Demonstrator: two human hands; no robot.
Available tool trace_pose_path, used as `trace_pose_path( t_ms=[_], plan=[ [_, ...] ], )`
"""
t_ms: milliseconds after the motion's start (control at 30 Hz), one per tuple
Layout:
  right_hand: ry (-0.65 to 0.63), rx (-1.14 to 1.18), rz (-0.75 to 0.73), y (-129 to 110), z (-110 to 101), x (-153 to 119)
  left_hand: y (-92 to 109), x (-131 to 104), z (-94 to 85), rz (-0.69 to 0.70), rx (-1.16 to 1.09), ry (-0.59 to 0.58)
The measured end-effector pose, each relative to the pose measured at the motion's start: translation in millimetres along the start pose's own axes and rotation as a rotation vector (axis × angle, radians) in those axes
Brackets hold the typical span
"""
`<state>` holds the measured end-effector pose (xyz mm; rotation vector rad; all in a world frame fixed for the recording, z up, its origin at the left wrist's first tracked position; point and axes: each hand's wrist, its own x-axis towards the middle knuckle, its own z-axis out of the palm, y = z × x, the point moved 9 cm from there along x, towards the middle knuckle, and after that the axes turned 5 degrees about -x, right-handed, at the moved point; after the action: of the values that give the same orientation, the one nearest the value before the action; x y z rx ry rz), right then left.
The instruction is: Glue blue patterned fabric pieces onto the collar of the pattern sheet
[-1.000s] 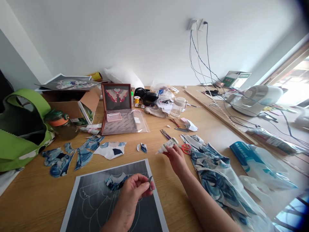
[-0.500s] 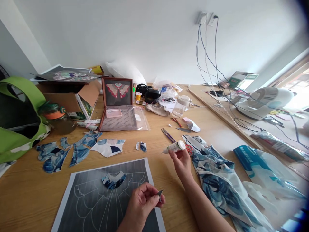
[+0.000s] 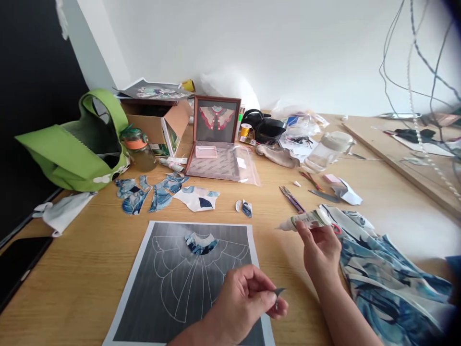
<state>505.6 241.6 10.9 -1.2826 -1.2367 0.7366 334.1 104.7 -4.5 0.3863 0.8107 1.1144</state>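
Note:
Between the thumb and fingers of my left hand (image 3: 248,300) is a small dark scrap of fabric (image 3: 278,291), held over the right edge of the printed pattern sheet (image 3: 144,283). White petal-shaped lines cover that dark sheet, and a blue-and-white fabric collar piece (image 3: 201,247) lies at its top. My right hand (image 3: 321,250) grips a white glue bottle (image 3: 311,219), tilted sideways with its nozzle pointing left, above the table. Cut blue fabric pieces (image 3: 160,198) and a white piece (image 3: 198,198) lie beyond the sheet. Two tiny scraps (image 3: 246,208) rest farther right.
Thread snips (image 3: 291,198) and a knife (image 3: 323,196) lie beyond the bottle. Patterned cloth (image 3: 382,278) spreads at the right. A framed collar picture (image 3: 216,120), green bag (image 3: 68,149), jar (image 3: 140,151), cardboard box (image 3: 144,117) and clear jug (image 3: 329,151) stand toward the back.
The view has swung left, so the scene sits farther right and the fan is out of frame. Both hands keep their holds; the glue bottle lies nearer to level.

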Motion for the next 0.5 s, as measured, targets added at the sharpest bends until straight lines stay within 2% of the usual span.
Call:
trace_pose_path(
  t_ms=[233,500],
  plan=[
    [-0.042,0.041,-0.021,-16,9,-4,9,0,-20.7,0.038,0.086,0.155],
    [-0.056,-0.045,-0.115,-38,10,-11,15,1,-26.5,0.065,0.106,0.189]
  ],
)
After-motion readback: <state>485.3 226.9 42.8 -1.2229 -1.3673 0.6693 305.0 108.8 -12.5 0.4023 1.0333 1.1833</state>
